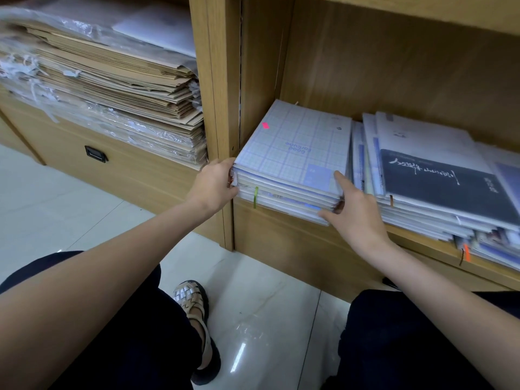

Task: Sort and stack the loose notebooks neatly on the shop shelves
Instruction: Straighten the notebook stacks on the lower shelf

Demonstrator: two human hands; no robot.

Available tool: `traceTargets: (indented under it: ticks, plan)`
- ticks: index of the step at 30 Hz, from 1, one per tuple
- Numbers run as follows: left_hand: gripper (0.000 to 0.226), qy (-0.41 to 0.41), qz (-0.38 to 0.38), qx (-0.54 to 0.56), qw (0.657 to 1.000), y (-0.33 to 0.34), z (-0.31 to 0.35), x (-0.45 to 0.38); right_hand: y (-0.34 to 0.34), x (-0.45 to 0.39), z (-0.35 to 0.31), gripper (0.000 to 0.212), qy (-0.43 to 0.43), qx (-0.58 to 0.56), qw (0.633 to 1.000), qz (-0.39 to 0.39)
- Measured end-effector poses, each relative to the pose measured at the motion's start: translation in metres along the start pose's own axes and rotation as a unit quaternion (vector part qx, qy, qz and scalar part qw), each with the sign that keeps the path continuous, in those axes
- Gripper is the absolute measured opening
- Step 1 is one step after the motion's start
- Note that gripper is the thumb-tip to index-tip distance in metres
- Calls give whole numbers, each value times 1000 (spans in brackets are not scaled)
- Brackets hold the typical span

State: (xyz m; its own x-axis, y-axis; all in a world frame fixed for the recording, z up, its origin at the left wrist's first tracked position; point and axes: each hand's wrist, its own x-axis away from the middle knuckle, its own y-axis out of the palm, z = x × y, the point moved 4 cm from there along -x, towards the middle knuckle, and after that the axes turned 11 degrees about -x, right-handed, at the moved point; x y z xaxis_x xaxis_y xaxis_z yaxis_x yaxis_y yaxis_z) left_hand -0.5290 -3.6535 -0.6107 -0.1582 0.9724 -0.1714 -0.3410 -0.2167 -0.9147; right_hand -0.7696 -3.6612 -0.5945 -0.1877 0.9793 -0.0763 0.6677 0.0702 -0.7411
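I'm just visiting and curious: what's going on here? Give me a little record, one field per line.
place: wooden shelf in a shop, tiled floor below
left hand: grips the left front corner of the stack
right hand: grips the right front corner, thumb on top
stack: notebooks, grid cover on top, lying flat at the shelf's left end
neighbour pile: untidy notebooks to the right, dark cover on top
left bay: paper bags piled in plastic wrap
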Motion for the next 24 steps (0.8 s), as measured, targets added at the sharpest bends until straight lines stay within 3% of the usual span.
traceTargets:
  ticks: [14,20,24]
  plan:
    - [22,21,54,-61,996,-5,5,8,-4,4,1,76,-15,-22,999,26]
    - [23,31,53,-9,998,-5,-1,7,-7,6,2,75,-23,-14,999,26]
    - [29,6,9,39,999,0,-4,5,-9,5,2,77,-29,-8,999,22]
